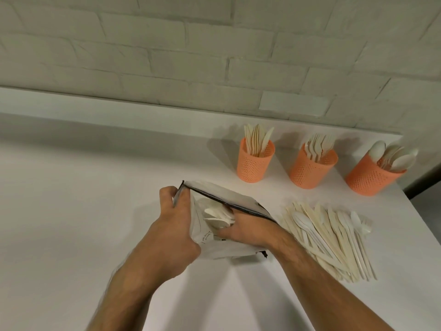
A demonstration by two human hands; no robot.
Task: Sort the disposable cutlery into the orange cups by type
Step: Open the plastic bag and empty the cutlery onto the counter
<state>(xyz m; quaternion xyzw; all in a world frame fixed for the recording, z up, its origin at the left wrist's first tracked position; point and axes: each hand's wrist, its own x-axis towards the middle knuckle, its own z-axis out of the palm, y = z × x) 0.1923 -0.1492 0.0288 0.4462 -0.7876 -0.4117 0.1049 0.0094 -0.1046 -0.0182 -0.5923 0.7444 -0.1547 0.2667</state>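
Observation:
Three orange mesh cups stand along the back right of the white table: the left cup [254, 163] holds knives, the middle cup [311, 169] holds forks, the right cup [372, 175] holds spoons. A white pouch [238, 199] with a dark zip edge lies open before me. My left hand [177, 218] grips its left rim and holds it open. My right hand [248, 229] reaches inside the pouch, its fingers around pale cutlery [218, 217] there; the fingertips are hidden. A loose pile of mixed pale cutlery [331, 237] lies to the right of the pouch.
The white table [83, 211] ends at a raised ledge against a white brick wall [191, 56]. The table's right edge [427, 240] runs diagonally close behind the pile and the spoon cup, with dark floor beyond.

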